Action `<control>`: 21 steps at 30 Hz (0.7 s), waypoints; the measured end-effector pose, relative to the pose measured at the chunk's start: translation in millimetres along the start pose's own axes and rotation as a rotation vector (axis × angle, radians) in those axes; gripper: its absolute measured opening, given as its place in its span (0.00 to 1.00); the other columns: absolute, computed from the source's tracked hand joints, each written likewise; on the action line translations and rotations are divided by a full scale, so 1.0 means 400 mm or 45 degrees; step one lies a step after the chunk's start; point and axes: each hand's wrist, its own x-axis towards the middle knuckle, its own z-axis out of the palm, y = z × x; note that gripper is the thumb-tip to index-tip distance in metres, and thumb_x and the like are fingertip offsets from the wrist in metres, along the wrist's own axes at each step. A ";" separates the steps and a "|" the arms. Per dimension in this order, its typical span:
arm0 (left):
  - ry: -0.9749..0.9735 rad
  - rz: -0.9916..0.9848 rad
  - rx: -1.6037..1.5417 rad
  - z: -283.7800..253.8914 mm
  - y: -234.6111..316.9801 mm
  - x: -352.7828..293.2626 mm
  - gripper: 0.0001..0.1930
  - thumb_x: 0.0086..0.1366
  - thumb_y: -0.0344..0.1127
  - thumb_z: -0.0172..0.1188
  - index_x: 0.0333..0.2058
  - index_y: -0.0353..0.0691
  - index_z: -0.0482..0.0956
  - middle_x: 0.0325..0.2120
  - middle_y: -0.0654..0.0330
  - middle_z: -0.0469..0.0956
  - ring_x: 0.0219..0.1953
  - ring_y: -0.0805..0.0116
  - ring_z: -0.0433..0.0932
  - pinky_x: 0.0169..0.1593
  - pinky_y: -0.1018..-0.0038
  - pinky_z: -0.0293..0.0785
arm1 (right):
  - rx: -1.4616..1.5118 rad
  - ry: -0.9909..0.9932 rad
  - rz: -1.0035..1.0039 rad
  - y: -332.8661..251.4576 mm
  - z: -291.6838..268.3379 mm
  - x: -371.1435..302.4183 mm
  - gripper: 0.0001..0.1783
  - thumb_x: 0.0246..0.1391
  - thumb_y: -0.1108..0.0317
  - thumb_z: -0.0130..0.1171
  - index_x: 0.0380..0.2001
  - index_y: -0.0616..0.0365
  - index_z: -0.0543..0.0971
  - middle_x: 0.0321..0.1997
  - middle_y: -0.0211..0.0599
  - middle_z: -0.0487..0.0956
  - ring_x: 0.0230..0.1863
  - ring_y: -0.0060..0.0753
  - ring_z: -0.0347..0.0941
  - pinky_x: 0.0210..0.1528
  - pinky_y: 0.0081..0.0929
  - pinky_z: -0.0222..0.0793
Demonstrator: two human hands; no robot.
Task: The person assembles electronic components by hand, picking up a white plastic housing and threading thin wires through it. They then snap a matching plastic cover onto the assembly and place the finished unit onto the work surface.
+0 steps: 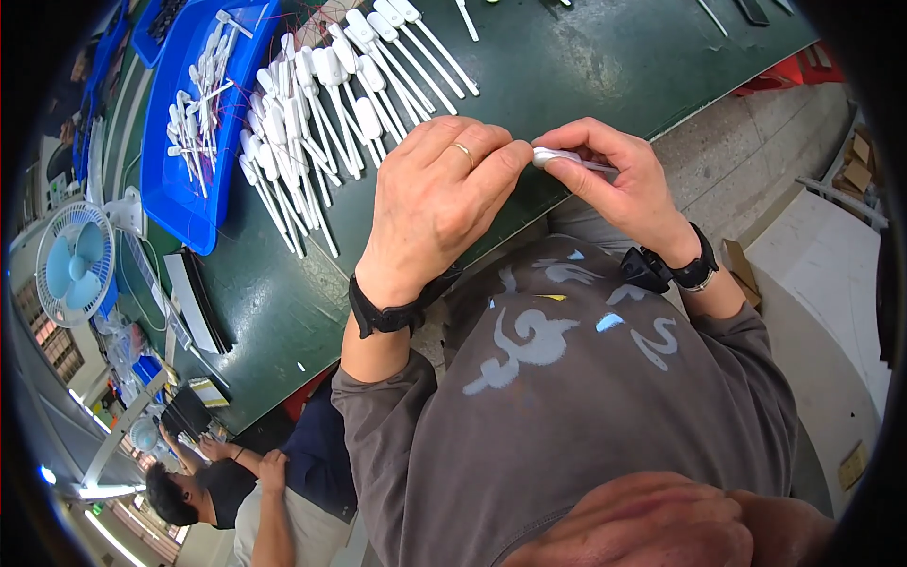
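Note:
My right hand [624,182] is closed around a white plastic stick-shaped piece with a broad rounded head [556,157], thumb and fingers pinching it near the head. Its thin stem points to the right, under the fingers. My left hand [444,194], back upward and with a ring on one finger, is closed; its fingertips meet at the head's left end. Whatever lies between them is hidden. Just beyond the left hand, many similar white pieces [326,71] lie in overlapping rows on the green table [274,312].
Left of the rows stands a blue tray [175,213] with smaller white parts and thin red wires. A fan [76,265] is at the far left. Two people [231,501] sit at the lower left. Cardboard boxes [860,156] are at the far right.

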 end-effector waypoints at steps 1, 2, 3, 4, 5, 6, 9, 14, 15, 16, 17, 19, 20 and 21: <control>0.003 -0.007 -0.008 0.002 0.000 -0.001 0.13 0.49 0.25 0.71 0.36 0.41 0.83 0.32 0.62 0.82 0.34 0.61 0.81 0.38 0.68 0.78 | -0.001 -0.003 0.001 0.000 0.000 0.000 0.10 0.63 0.74 0.61 0.47 0.62 0.80 0.41 0.28 0.82 0.40 0.14 0.75 0.43 0.15 0.71; 0.005 -0.014 -0.016 0.004 -0.001 -0.002 0.13 0.49 0.25 0.71 0.36 0.41 0.83 0.32 0.62 0.82 0.34 0.61 0.81 0.38 0.68 0.78 | -0.002 -0.007 0.003 0.000 0.000 -0.001 0.10 0.63 0.74 0.61 0.47 0.62 0.80 0.41 0.28 0.82 0.40 0.14 0.75 0.43 0.15 0.71; 0.009 -0.021 -0.023 0.005 -0.001 -0.002 0.13 0.50 0.24 0.71 0.36 0.41 0.83 0.32 0.62 0.82 0.34 0.61 0.81 0.38 0.68 0.78 | -0.002 -0.007 0.002 0.000 0.000 0.000 0.10 0.63 0.74 0.61 0.47 0.62 0.80 0.41 0.28 0.82 0.40 0.14 0.75 0.43 0.15 0.71; 0.010 -0.020 -0.023 0.005 -0.001 -0.001 0.13 0.50 0.24 0.71 0.36 0.41 0.83 0.32 0.62 0.82 0.34 0.61 0.81 0.38 0.68 0.78 | 0.004 -0.001 0.001 0.001 0.000 -0.001 0.10 0.63 0.74 0.61 0.47 0.62 0.80 0.41 0.28 0.82 0.40 0.14 0.75 0.43 0.15 0.71; 0.014 -0.037 -0.029 0.005 -0.001 0.000 0.13 0.50 0.24 0.71 0.36 0.41 0.83 0.32 0.62 0.82 0.34 0.61 0.81 0.38 0.68 0.78 | 0.011 0.004 0.000 0.002 0.000 -0.001 0.10 0.62 0.74 0.61 0.47 0.62 0.80 0.41 0.28 0.82 0.40 0.14 0.75 0.43 0.15 0.71; 0.018 -0.054 -0.035 0.004 0.000 0.000 0.13 0.50 0.24 0.71 0.36 0.41 0.83 0.32 0.62 0.82 0.34 0.61 0.81 0.38 0.68 0.78 | 0.018 0.010 -0.001 0.002 0.000 -0.001 0.11 0.62 0.74 0.61 0.47 0.62 0.80 0.41 0.28 0.82 0.40 0.14 0.75 0.43 0.15 0.71; 0.025 -0.074 -0.047 0.004 0.001 0.000 0.12 0.50 0.24 0.71 0.35 0.40 0.83 0.32 0.62 0.82 0.34 0.61 0.81 0.38 0.68 0.78 | 0.016 0.018 -0.010 0.000 0.001 0.000 0.11 0.62 0.74 0.61 0.47 0.62 0.80 0.41 0.27 0.81 0.40 0.14 0.74 0.42 0.15 0.70; 0.012 -0.068 -0.038 0.000 0.002 0.002 0.12 0.50 0.24 0.71 0.35 0.41 0.83 0.32 0.62 0.82 0.33 0.61 0.81 0.37 0.69 0.77 | -0.014 0.013 -0.020 -0.002 -0.001 0.000 0.11 0.61 0.74 0.62 0.47 0.61 0.81 0.40 0.26 0.80 0.38 0.13 0.73 0.40 0.14 0.69; 0.004 -0.062 -0.028 -0.001 0.003 0.003 0.12 0.50 0.24 0.71 0.35 0.42 0.83 0.32 0.62 0.81 0.33 0.61 0.81 0.37 0.69 0.77 | -0.014 0.013 -0.019 -0.001 0.000 -0.001 0.11 0.61 0.74 0.62 0.47 0.61 0.81 0.40 0.26 0.80 0.38 0.13 0.73 0.40 0.14 0.69; 0.003 -0.062 -0.029 -0.002 0.003 0.003 0.12 0.50 0.24 0.71 0.35 0.42 0.83 0.32 0.62 0.81 0.33 0.61 0.81 0.37 0.69 0.77 | -0.007 0.016 -0.018 0.000 0.001 -0.001 0.11 0.61 0.75 0.62 0.47 0.61 0.81 0.39 0.26 0.80 0.37 0.13 0.73 0.40 0.14 0.69; -0.002 -0.064 -0.029 -0.002 0.003 0.004 0.12 0.50 0.24 0.71 0.35 0.42 0.83 0.32 0.62 0.81 0.33 0.61 0.81 0.37 0.69 0.77 | 0.000 0.019 -0.017 0.000 0.002 -0.001 0.11 0.60 0.75 0.62 0.47 0.61 0.81 0.39 0.26 0.80 0.37 0.13 0.72 0.40 0.14 0.68; -0.011 -0.069 -0.027 -0.004 0.004 0.004 0.12 0.50 0.24 0.71 0.35 0.42 0.83 0.32 0.62 0.81 0.33 0.61 0.81 0.37 0.69 0.77 | 0.008 0.020 -0.016 0.000 0.003 0.000 0.11 0.60 0.75 0.62 0.47 0.61 0.81 0.39 0.25 0.80 0.37 0.13 0.72 0.39 0.14 0.68; -0.011 -0.069 -0.026 -0.003 0.003 0.003 0.12 0.50 0.24 0.71 0.35 0.42 0.83 0.32 0.62 0.81 0.33 0.61 0.81 0.37 0.69 0.77 | 0.003 0.015 -0.011 -0.001 0.002 0.000 0.11 0.60 0.75 0.62 0.47 0.61 0.81 0.39 0.25 0.80 0.37 0.13 0.72 0.39 0.14 0.68; -0.002 -0.070 -0.027 0.000 0.003 0.000 0.12 0.50 0.25 0.70 0.35 0.43 0.83 0.32 0.63 0.80 0.33 0.62 0.80 0.37 0.69 0.77 | -0.002 0.011 -0.005 -0.003 0.001 0.000 0.11 0.60 0.75 0.62 0.47 0.61 0.81 0.39 0.25 0.80 0.36 0.12 0.72 0.39 0.14 0.68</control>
